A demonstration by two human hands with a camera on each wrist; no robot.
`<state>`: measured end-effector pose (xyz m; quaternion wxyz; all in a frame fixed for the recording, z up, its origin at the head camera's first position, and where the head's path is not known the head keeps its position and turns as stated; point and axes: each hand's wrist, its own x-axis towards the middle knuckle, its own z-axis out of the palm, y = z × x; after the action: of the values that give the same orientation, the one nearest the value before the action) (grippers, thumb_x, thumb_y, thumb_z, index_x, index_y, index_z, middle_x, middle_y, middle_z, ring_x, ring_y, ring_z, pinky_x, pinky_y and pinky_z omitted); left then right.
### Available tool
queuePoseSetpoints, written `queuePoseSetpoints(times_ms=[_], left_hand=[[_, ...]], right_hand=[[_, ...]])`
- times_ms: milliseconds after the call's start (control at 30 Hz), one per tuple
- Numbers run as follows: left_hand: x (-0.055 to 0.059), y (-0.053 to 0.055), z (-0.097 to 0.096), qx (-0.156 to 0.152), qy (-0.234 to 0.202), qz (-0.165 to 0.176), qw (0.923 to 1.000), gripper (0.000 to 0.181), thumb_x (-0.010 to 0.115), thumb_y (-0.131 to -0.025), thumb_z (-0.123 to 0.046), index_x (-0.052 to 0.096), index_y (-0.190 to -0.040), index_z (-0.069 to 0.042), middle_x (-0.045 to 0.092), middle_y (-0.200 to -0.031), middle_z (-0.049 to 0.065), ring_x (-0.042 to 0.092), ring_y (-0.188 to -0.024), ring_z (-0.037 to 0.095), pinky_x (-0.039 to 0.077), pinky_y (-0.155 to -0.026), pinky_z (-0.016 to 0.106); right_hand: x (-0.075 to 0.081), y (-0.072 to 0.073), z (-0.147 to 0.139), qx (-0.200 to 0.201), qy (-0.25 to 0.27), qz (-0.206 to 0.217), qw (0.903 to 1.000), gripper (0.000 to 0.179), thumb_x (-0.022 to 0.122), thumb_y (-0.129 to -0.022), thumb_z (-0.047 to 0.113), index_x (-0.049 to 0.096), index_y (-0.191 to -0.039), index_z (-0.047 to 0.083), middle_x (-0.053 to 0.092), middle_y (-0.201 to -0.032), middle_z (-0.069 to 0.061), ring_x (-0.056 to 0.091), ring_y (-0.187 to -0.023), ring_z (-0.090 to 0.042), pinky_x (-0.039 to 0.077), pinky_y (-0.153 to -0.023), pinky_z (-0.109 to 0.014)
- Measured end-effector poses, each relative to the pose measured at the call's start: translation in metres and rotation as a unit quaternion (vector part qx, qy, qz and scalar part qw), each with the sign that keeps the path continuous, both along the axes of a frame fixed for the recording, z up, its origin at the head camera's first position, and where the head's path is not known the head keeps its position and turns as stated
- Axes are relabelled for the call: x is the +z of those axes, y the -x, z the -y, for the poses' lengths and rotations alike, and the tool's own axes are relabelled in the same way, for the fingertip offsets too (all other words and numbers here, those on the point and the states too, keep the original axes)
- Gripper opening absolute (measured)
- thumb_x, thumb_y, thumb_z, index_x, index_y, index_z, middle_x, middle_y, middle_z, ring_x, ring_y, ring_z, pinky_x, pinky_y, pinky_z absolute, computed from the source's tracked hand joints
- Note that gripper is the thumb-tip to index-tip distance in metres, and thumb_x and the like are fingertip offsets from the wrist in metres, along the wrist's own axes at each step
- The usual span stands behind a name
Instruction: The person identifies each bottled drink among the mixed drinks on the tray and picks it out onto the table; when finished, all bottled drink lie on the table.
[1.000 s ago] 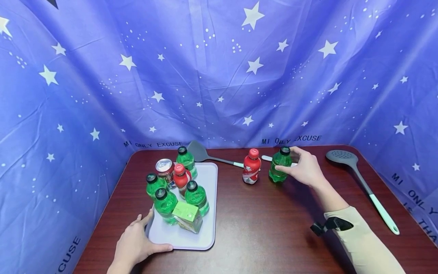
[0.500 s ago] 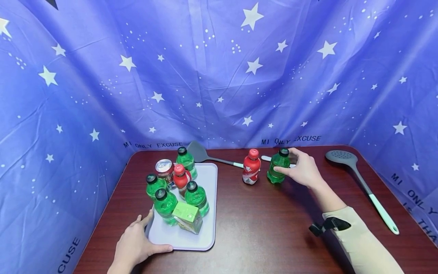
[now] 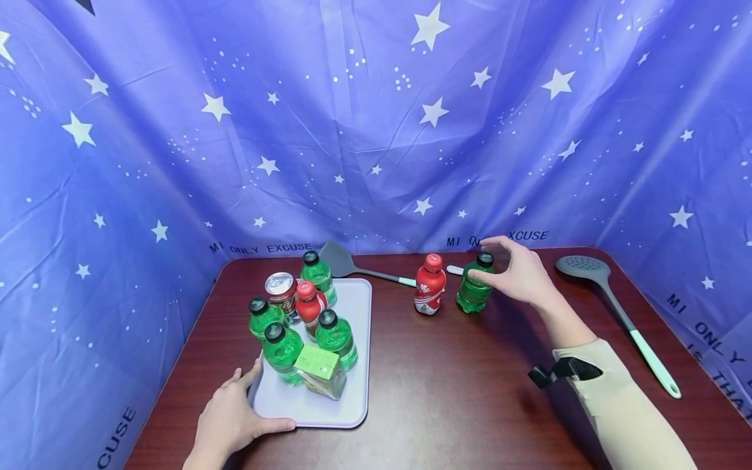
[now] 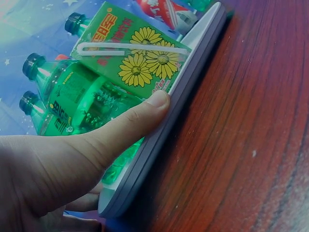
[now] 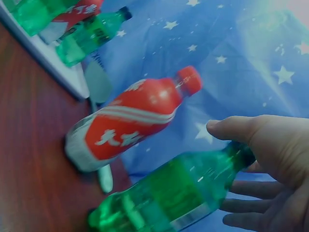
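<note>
My left hand (image 3: 230,418) holds the near left corner of a pale tray (image 3: 358,391), its thumb (image 4: 140,116) along the front rim. Standing on the tray are several green soda bottles (image 3: 337,339), a red bottle (image 3: 309,307), a drink can (image 3: 281,290) and a green juice carton (image 3: 322,372) with a straw on its side. At the back right, my right hand (image 3: 517,274) has its thumb and fingers spread around the upper part of a green soda bottle (image 5: 178,193), with a gap showing. That bottle stands upright on the table beside another red bottle (image 5: 133,121).
A grey spatula (image 3: 346,261) lies behind the tray, its handle reaching toward the red bottle. At the right lies a slotted skimmer (image 3: 611,294) with a mint handle. A pale handle (image 3: 454,269) shows behind the green bottle. Starry blue cloth (image 3: 352,130) surrounds the brown table (image 3: 440,391).
My right hand set its green bottle slightly left, nearer the red bottle; its fingers then spread and lifted off the bottle. The left hand has stayed at the tray's corner.
</note>
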<state>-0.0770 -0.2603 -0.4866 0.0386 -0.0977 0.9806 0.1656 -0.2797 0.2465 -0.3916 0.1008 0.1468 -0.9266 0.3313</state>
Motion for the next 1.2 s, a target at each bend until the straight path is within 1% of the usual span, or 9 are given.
queuePoseSetpoints(times_ms=[167,367,533,667,767,867,1033,1100,1200], left_hand=[[0.001,0.000,0.000,-0.002,-0.002,-0.003,1.0000,0.151,0.088,-0.040,-0.090,0.051,-0.157,-0.002,0.052,-0.147,0.044,0.054,-0.137,0.060,0.056,-0.086,0.072],[-0.002,0.000,0.000,-0.002,-0.002,-0.001,1.0000,0.151,0.088,-0.040,-0.090,0.050,-0.157,-0.002,0.052,-0.147,0.044,0.054,-0.137,0.060,0.057,-0.086,0.072],[-0.002,0.000,0.000,-0.001,0.000,0.002,1.0000,0.151,0.088,-0.040,-0.090,0.050,-0.157,-0.002,0.051,-0.148,0.045,0.054,-0.137,0.060,0.056,-0.088,0.072],[-0.001,0.000,0.000,-0.002,0.001,0.001,1.0000,0.151,0.088,-0.040,-0.090,0.051,-0.156,-0.002,0.051,-0.148,0.045,0.054,-0.136,0.060,0.056,-0.087,0.072],[-0.001,0.000,0.000,-0.002,0.002,0.000,1.0000,0.150,0.088,-0.040,-0.090,0.051,-0.156,-0.001,0.051,-0.147,0.045,0.054,-0.136,0.060,0.056,-0.087,0.072],[0.000,0.000,0.000,-0.001,0.001,0.001,1.0000,0.150,0.088,-0.040,-0.090,0.051,-0.156,-0.002,0.051,-0.148,0.045,0.054,-0.136,0.061,0.056,-0.087,0.073],[0.000,0.000,-0.001,0.000,0.001,0.000,1.0000,0.150,0.088,-0.040,-0.090,0.051,-0.156,-0.002,0.050,-0.148,0.045,0.054,-0.136,0.061,0.056,-0.087,0.073],[0.000,0.000,-0.001,0.000,0.000,-0.001,1.0000,0.150,0.088,-0.040,-0.089,0.051,-0.156,-0.002,0.051,-0.148,0.045,0.055,-0.135,0.061,0.056,-0.086,0.073],[0.000,0.000,-0.001,0.001,0.000,-0.001,1.0000,0.150,0.089,-0.040,-0.089,0.051,-0.156,-0.002,0.051,-0.148,0.045,0.055,-0.135,0.061,0.056,-0.085,0.073]], right_hand=[[0.022,0.001,0.009,0.009,0.025,-0.028,0.9993,0.062,0.088,-0.089,0.034,0.064,-0.141,0.009,0.071,-0.139,-0.018,0.069,-0.127,-0.041,0.056,-0.101,-0.060],[0.044,0.000,0.035,0.022,0.070,-0.046,0.9962,0.058,0.090,-0.087,0.030,0.068,-0.137,0.014,0.074,-0.137,-0.012,0.070,-0.129,-0.034,0.055,-0.110,-0.053],[0.057,-0.003,0.061,0.068,0.104,-0.057,0.9907,0.055,0.092,-0.085,0.023,0.070,-0.135,0.015,0.075,-0.136,-0.008,0.071,-0.130,-0.029,0.054,-0.112,-0.046],[0.065,-0.006,0.081,0.110,0.108,-0.062,0.9860,0.054,0.090,-0.087,0.022,0.070,-0.136,0.015,0.075,-0.135,-0.006,0.072,-0.128,-0.026,0.055,-0.111,-0.045],[0.067,-0.008,0.096,0.145,0.113,-0.057,0.9813,0.053,0.089,-0.087,0.023,0.071,-0.137,0.016,0.076,-0.134,-0.005,0.073,-0.126,-0.024,0.057,-0.109,-0.044],[0.066,-0.013,0.111,0.184,0.128,-0.040,0.9737,0.052,0.089,-0.087,0.022,0.071,-0.136,0.016,0.076,-0.134,-0.004,0.073,-0.126,-0.022,0.057,-0.109,-0.043],[0.059,-0.021,0.134,0.241,0.138,-0.003,0.9606,0.050,0.087,-0.090,0.022,0.070,-0.137,0.019,0.075,-0.135,-0.001,0.072,-0.127,-0.018,0.057,-0.109,-0.040],[0.055,-0.024,0.142,0.257,0.134,0.005,0.9570,0.049,0.087,-0.091,0.023,0.070,-0.137,0.021,0.075,-0.134,0.001,0.072,-0.126,-0.016,0.057,-0.109,-0.037],[0.049,-0.027,0.153,0.278,0.135,0.011,0.9511,0.049,0.087,-0.090,0.023,0.070,-0.137,0.021,0.076,-0.133,0.001,0.073,-0.123,-0.015,0.058,-0.107,-0.037]])
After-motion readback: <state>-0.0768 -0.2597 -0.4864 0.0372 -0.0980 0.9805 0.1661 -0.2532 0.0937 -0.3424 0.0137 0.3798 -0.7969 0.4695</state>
